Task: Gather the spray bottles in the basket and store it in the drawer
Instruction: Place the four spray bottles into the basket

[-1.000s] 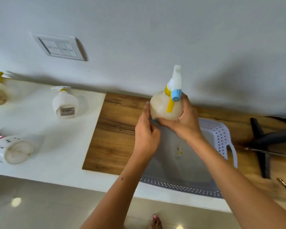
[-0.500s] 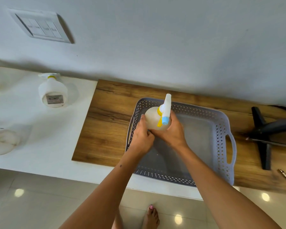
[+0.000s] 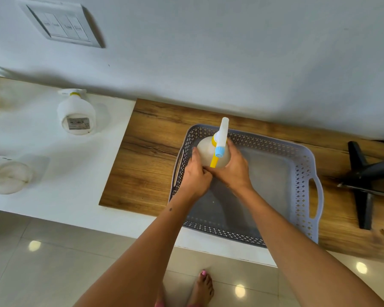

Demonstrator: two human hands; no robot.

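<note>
Currently: spray bottle (image 3: pixel 205 155) held upright over left end of basket (image 3: pixel 306 169).
Clasped between left hand (image 3: pixel 194 177) and right hand (image 3: pixel 236 171), fingers curled round lower body, nozzle above.

Basket (image 3: pixel 306 165) on wooden countertop (image 3: pixel 146 165)

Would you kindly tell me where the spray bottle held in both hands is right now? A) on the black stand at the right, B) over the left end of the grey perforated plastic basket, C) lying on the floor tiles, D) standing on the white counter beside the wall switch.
B: both hands, left and right, grip the translucent spray bottle with yellow and blue trigger over the left end of the grey perforated plastic basket.
</note>
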